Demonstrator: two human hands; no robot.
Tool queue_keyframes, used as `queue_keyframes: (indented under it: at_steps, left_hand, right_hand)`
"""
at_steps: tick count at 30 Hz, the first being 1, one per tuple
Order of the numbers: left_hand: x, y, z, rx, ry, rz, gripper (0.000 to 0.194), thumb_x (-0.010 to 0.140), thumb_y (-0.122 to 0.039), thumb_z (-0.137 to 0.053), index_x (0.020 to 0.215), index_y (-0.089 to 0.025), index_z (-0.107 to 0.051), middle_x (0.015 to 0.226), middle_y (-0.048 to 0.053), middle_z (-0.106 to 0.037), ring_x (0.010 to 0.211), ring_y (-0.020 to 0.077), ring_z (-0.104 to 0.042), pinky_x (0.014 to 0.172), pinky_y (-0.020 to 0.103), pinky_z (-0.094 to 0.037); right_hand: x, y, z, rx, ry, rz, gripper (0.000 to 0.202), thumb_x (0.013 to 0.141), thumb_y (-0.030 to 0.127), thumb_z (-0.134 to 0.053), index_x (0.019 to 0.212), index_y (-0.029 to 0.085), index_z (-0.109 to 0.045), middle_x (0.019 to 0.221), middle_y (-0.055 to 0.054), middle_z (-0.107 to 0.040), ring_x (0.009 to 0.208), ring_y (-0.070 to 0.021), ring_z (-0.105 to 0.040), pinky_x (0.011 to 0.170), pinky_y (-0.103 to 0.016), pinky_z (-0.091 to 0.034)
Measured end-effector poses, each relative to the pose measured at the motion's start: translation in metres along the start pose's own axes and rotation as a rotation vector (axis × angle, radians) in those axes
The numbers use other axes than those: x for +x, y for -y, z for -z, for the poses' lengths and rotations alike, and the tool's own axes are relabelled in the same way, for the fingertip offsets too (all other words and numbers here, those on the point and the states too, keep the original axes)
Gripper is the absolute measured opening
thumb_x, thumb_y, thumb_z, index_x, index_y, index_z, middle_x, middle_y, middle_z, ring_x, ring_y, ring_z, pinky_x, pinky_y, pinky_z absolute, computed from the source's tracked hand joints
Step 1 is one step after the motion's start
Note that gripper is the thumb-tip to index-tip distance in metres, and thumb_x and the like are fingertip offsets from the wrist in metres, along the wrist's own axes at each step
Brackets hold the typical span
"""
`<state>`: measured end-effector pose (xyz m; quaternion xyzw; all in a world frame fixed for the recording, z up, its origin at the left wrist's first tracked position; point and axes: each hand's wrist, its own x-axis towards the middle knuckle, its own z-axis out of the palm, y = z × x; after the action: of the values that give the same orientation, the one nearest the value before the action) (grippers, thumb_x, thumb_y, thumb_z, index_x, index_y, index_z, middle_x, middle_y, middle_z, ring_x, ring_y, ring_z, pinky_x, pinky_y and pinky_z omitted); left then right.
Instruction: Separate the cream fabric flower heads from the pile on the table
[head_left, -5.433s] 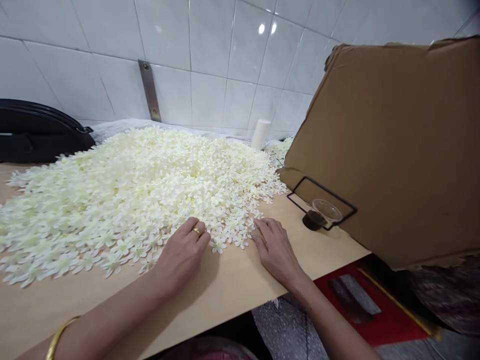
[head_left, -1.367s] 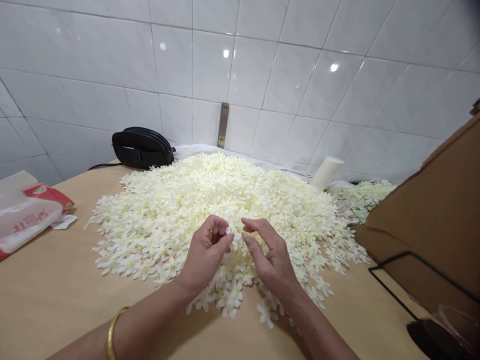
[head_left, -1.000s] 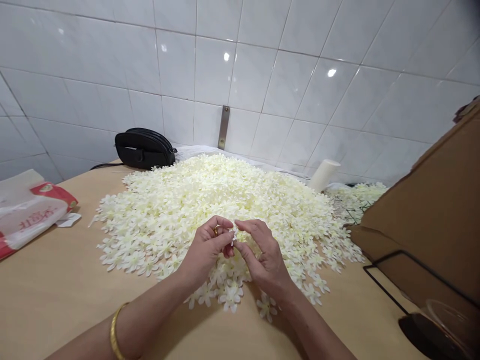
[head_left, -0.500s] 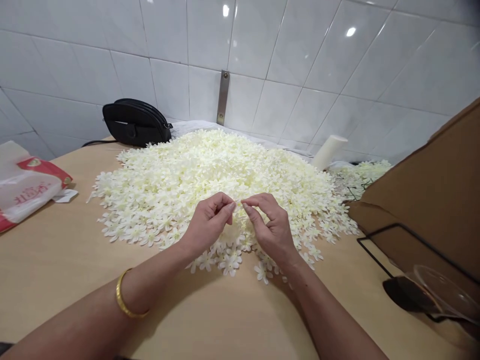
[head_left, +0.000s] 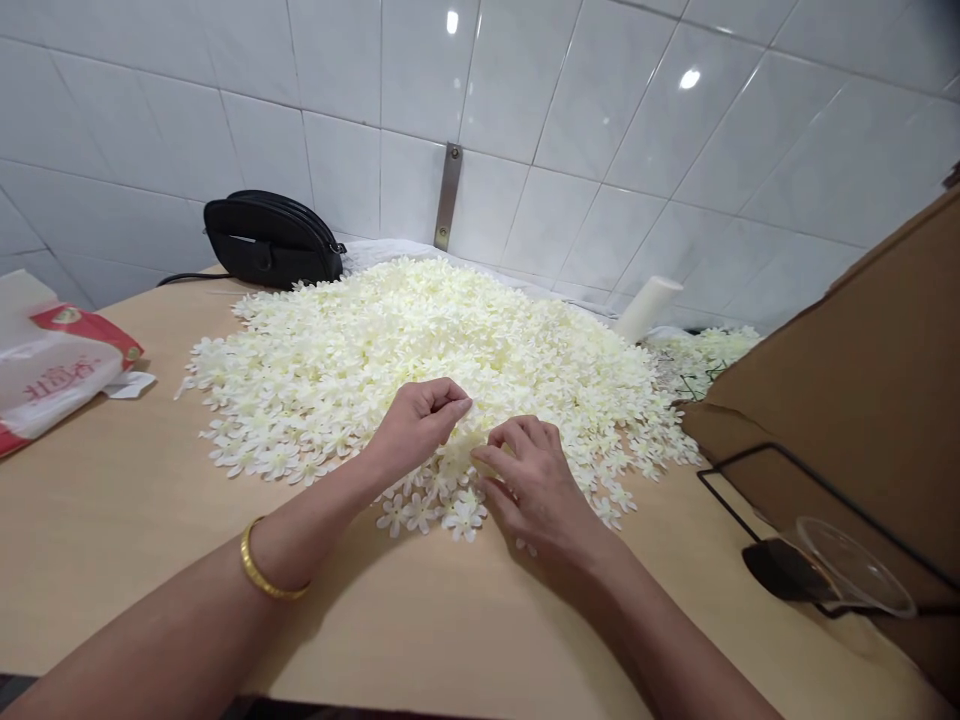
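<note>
A broad heap of pale cream artificial flower heads (head_left: 450,310) covers the middle of the wooden table (head_left: 420,640). Over its near part is my left hand (head_left: 420,425), with thumb and forefinger pinched together; whatever lies between the tips is too small to make out. My right hand (head_left: 534,480) is lower and to the right at the heap's near edge. Its thumb and fingers are apart and curved toward the loose blossoms, with nothing visibly held. A single white flower (head_left: 463,515) lies just left of the right thumb.
At the back left, a black bag (head_left: 271,240) leans near the tiled wall. A red-and-white plastic package (head_left: 60,365) lies on the left. To the right stand a cardboard box (head_left: 847,400) and a white roll (head_left: 649,308), with sunglasses (head_left: 787,570) near a black wire frame (head_left: 772,447).
My right hand has left the left fingertips and moved down toward the heap's near edge, its fingers spreading. The left hand keeps its pinch in nearly the same place.
</note>
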<state>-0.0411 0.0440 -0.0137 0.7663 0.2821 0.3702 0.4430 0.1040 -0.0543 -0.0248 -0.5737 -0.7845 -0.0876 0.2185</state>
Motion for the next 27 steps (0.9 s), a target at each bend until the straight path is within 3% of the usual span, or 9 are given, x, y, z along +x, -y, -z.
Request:
queue_keyframes:
  at_steps: [4, 6, 9, 14, 17, 19, 27]
  left_hand:
    - [0.002, 0.012, 0.0, 0.331, -0.155, -0.104, 0.014, 0.077, -0.028, -0.051, 0.083, -0.018, -0.058, 0.047, -0.006, -0.041, 0.044, 0.0098, -0.036, 0.047, 0.022, -0.027]
    - [0.002, 0.017, 0.0, 0.345, -0.209, -0.123, 0.016, 0.078, -0.028, -0.05, 0.087, -0.017, -0.058, 0.048, -0.005, -0.042, 0.046, 0.0106, -0.037, 0.049, 0.023, -0.028]
    - [0.001, 0.016, -0.002, 0.287, -0.209, -0.156, 0.018, 0.082, -0.028, -0.045, 0.077, -0.017, -0.058, 0.055, -0.002, -0.047, 0.051, 0.0108, -0.041, 0.051, 0.023, -0.031]
    - [-0.005, 0.003, -0.008, -0.045, -0.047, -0.092, 0.026, 0.084, -0.034, -0.043, 0.074, -0.016, -0.059, 0.06, -0.001, -0.048, 0.055, 0.0102, -0.043, 0.051, 0.021, -0.034]
    - [-0.007, -0.001, -0.01, -0.267, 0.098, 0.034, 0.025, 0.082, -0.038, -0.046, 0.076, -0.016, -0.057, 0.055, -0.003, -0.043, 0.049, 0.0084, -0.039, 0.046, 0.02, -0.029]
    - [-0.008, -0.002, -0.011, -0.355, 0.119, 0.078, 0.022, 0.079, -0.036, -0.052, 0.074, -0.016, -0.056, 0.055, -0.004, -0.043, 0.048, 0.0078, -0.038, 0.044, 0.019, -0.028]
    - [-0.003, 0.001, -0.006, -0.243, -0.144, 0.095, 0.026, 0.079, -0.034, -0.052, 0.061, -0.016, -0.046, 0.052, -0.005, -0.042, 0.045, 0.0068, -0.033, 0.043, 0.02, -0.026]
  right_hand:
    - [0.001, -0.002, -0.008, -0.015, -0.025, -0.02, 0.014, 0.08, 0.012, -0.047, 0.077, 0.019, -0.059, 0.081, -0.005, -0.054, 0.084, -0.019, -0.041, 0.074, -0.035, -0.031]
    - [0.002, -0.003, -0.006, 0.067, -0.066, -0.072, 0.015, 0.081, 0.013, -0.046, 0.076, 0.018, -0.059, 0.078, -0.004, -0.054, 0.082, -0.0181, -0.042, 0.073, -0.034, -0.032]
    - [0.007, -0.005, 0.003, 0.26, -0.141, -0.203, 0.016, 0.084, 0.017, -0.045, 0.072, 0.018, -0.055, 0.073, -0.002, -0.054, 0.078, -0.0163, -0.044, 0.073, -0.032, -0.034]
    - [0.02, -0.003, 0.014, 0.565, -0.222, -0.42, 0.02, 0.084, 0.03, -0.045, 0.07, 0.018, -0.052, 0.071, 0.0, -0.052, 0.071, -0.0137, -0.047, 0.066, -0.026, -0.036]
    - [0.027, 0.0, 0.012, 0.643, -0.215, -0.453, 0.021, 0.083, 0.032, -0.045, 0.07, 0.018, -0.053, 0.07, 0.0, -0.053, 0.069, -0.0137, -0.048, 0.063, -0.026, -0.037]
    - [0.03, 0.002, 0.008, 0.633, -0.227, -0.442, 0.02, 0.083, 0.03, -0.046, 0.069, 0.018, -0.054, 0.07, 0.0, -0.054, 0.069, -0.0139, -0.048, 0.062, -0.026, -0.037]
    - [0.027, 0.001, 0.002, 0.499, -0.34, -0.421, 0.015, 0.084, 0.026, -0.045, 0.076, 0.019, -0.055, 0.075, -0.002, -0.057, 0.075, -0.0157, -0.051, 0.069, -0.029, -0.038]
